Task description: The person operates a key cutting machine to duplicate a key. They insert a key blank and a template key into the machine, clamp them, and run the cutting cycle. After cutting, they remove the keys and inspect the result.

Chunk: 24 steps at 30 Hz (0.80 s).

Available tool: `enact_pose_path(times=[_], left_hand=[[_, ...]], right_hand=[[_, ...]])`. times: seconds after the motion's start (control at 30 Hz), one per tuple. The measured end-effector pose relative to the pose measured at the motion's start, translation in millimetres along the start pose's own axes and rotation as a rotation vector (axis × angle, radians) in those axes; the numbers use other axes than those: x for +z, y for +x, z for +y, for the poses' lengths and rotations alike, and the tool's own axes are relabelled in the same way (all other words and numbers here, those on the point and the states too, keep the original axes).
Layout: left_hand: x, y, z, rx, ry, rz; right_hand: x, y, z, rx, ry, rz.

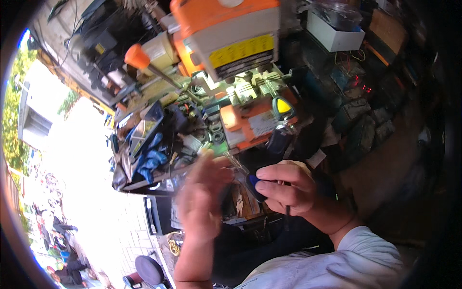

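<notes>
My right hand grips a key with a dark and blue head, its metal blade pointing up and left. Blurred by motion, my left hand is raised left of that key; whether its fingertips hold something small cannot be made out. Beyond both hands stands an orange and grey key-cutting machine. A key with a black and yellow head sits at its lit clamps, and a dark fob hangs from that key's ring.
An orange-knobbed lever juts out at the machine's left. Blue gloves, small metal parts and a dark tray crowd the bench's left side. Loose keys lie on a wooden surface below my hands. A white box stands at the upper right.
</notes>
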State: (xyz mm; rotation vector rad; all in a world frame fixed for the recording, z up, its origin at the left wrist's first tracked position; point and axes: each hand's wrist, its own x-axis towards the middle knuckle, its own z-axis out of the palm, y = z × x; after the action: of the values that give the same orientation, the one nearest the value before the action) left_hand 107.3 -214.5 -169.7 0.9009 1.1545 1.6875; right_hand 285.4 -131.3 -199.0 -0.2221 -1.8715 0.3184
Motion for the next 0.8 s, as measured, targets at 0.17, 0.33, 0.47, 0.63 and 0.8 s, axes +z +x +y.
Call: enact_pose_path(times=[0.17,0.33,0.47,0.63,0.8], left_hand=[[-15.0,-12.9,-40.1,-0.212,-0.433,-0.073],[-21.2,-0.7,-50.7,-0.048,-0.389,0.043],[-24.9,4.4,-56.0,0.005,-0.1,0.07],[-23.0,35.3,-30.4,0.345,0.083,0.221],[-24.8,121.0,60.8,1.045,0.48,0.219]], right_hand=[[36.8,-18.5,1.0,-0.023,-0.029,-0.119],[35.4,-13.8,-14.1,0.274,0.108,-0.134],[29.7,-13.5,-10.7,0.57,0.271,-0.139],[21.4,-18.1,-11.7,0.648,0.364,-0.206],[9.3,-70.3,4.0,0.763,0.458,-0.225]])
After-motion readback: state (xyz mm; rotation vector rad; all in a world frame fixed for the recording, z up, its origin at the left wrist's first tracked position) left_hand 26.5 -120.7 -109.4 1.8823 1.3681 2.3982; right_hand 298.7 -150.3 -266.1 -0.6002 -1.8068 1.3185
